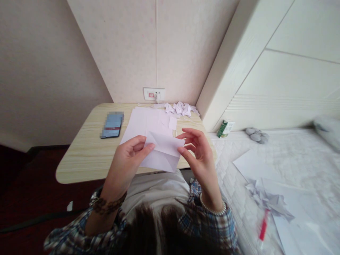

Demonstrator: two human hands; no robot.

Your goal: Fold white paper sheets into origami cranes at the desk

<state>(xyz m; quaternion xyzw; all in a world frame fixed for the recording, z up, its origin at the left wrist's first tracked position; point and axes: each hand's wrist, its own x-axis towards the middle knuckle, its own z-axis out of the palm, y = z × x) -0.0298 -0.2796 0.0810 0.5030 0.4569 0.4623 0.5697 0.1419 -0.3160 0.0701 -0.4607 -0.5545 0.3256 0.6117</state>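
A white, partly folded sheet of paper (pixel 163 150) is held up over the near edge of a small wooden table (pixel 85 152). My left hand (pixel 130 156) pinches its left side between thumb and fingers. My right hand (pixel 198 148) grips its right corner with thumb and forefinger, the other fingers spread. Both wrists carry bracelets and plaid sleeves. Flat white sheets (pixel 145 122) lie on the table behind the folded piece.
A phone (pixel 112 125) lies on the table's left part. Several folded paper pieces (pixel 180 108) sit at the table's back by a wall socket (pixel 154 94). To the right, a bed holds white sheets (pixel 265 166), crumpled paper (pixel 268 202), a red pen (pixel 263 228), a green carton (pixel 224 128).
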